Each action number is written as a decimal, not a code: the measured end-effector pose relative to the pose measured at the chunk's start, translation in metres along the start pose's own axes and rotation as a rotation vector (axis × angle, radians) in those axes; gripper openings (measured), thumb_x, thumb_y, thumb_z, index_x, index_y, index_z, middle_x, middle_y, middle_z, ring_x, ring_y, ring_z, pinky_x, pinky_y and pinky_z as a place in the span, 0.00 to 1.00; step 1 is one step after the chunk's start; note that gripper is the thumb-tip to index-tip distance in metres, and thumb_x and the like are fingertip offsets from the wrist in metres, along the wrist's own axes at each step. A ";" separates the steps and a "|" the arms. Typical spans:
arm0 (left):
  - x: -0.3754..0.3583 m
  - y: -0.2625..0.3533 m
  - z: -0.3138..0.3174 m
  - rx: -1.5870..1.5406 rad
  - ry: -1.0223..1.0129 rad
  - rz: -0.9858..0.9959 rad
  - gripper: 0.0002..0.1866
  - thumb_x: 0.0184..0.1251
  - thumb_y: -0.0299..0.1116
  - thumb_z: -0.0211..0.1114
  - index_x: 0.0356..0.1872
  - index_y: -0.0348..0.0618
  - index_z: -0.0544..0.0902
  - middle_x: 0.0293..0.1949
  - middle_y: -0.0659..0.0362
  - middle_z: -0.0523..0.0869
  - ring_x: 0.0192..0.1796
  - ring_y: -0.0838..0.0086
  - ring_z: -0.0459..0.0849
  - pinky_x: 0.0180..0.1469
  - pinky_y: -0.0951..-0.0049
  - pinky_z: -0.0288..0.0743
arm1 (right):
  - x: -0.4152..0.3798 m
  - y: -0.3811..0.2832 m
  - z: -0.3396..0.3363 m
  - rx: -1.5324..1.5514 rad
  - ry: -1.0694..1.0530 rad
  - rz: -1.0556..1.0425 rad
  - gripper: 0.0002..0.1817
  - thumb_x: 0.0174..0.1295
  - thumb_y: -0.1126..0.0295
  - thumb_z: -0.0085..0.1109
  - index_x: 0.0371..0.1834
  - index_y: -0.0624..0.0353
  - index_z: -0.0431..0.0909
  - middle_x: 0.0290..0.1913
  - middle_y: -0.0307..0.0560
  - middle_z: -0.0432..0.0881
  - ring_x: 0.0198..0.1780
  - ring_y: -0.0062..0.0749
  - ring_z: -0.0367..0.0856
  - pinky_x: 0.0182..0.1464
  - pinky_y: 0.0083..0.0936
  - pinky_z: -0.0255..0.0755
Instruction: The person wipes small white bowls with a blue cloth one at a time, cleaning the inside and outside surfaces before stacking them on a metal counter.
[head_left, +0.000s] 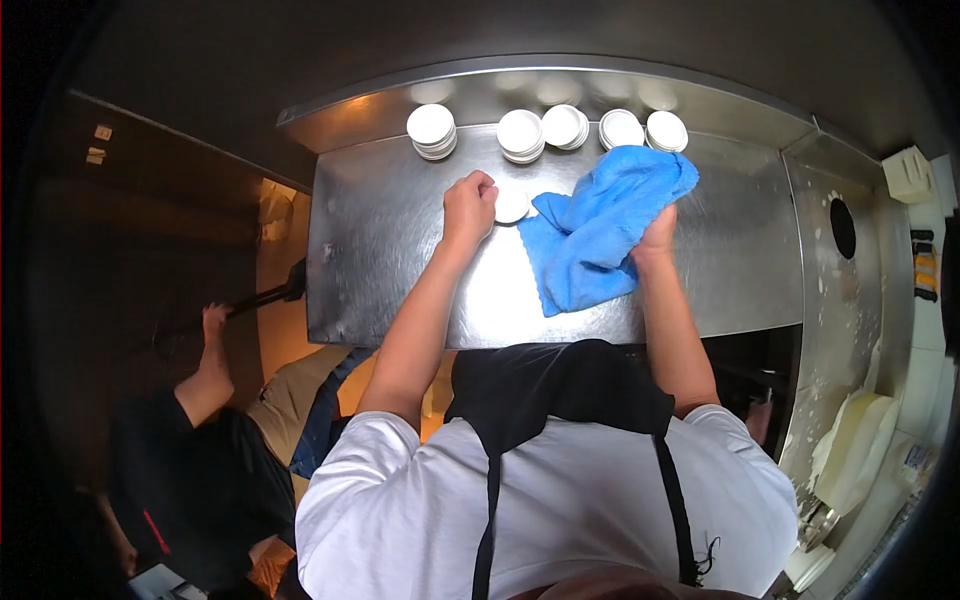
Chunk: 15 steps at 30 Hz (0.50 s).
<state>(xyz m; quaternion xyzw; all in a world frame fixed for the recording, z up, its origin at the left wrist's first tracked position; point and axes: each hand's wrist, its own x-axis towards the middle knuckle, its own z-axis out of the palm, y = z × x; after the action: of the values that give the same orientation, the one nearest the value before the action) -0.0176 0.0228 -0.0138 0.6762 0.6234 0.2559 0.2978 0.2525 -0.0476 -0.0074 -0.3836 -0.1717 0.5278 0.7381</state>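
Observation:
A bright blue cloth (600, 225) hangs bunched from my right hand (656, 232), whose fingers are mostly hidden behind its folds. My left hand (468, 208) is over the steel counter with its fingers curled in; what they hold, if anything, I cannot tell. Right beside that hand is a small round white dish (511, 207), partly next to the cloth's left edge. Along the back of the counter stand several stacks of similar white dishes, among them a left stack (431, 128), a middle stack (521, 133) and a right stack (666, 131).
The steel counter (385, 240) has a raised back ledge (560, 75). To the right is a wet steel sink surface (815, 330) with a dark round hole (843, 228). At lower left, another person (190, 470) in dark clothing grips a long black handle (265, 298).

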 end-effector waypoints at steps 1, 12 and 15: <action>0.000 0.000 -0.001 -0.004 0.004 -0.010 0.11 0.61 0.30 0.69 0.43 0.38 0.83 0.40 0.45 0.85 0.43 0.53 0.85 0.50 0.60 0.78 | -0.001 0.002 0.005 0.015 -0.008 0.031 0.22 0.74 0.56 0.45 0.55 0.63 0.76 0.50 0.47 0.83 0.50 0.34 0.82 0.55 0.33 0.78; -0.020 0.022 0.026 -0.655 -0.008 -0.146 0.13 0.68 0.34 0.63 0.46 0.35 0.82 0.42 0.54 0.86 0.46 0.73 0.83 0.51 0.71 0.76 | -0.024 0.049 0.057 -0.425 -0.195 0.244 0.09 0.67 0.70 0.56 0.46 0.63 0.80 0.42 0.44 0.85 0.43 0.32 0.84 0.48 0.32 0.78; -0.024 0.027 0.051 -1.209 0.053 -0.160 0.16 0.75 0.40 0.56 0.47 0.35 0.81 0.44 0.57 0.84 0.47 0.78 0.80 0.51 0.76 0.74 | -0.031 0.062 0.069 -0.789 -0.222 -0.010 0.09 0.61 0.75 0.62 0.44 0.64 0.80 0.41 0.50 0.86 0.44 0.42 0.85 0.48 0.36 0.78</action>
<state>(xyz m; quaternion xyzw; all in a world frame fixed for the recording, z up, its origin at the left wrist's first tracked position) 0.0349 -0.0062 -0.0290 0.3319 0.4235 0.5581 0.6317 0.1550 -0.0399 -0.0046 -0.5772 -0.4414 0.4562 0.5137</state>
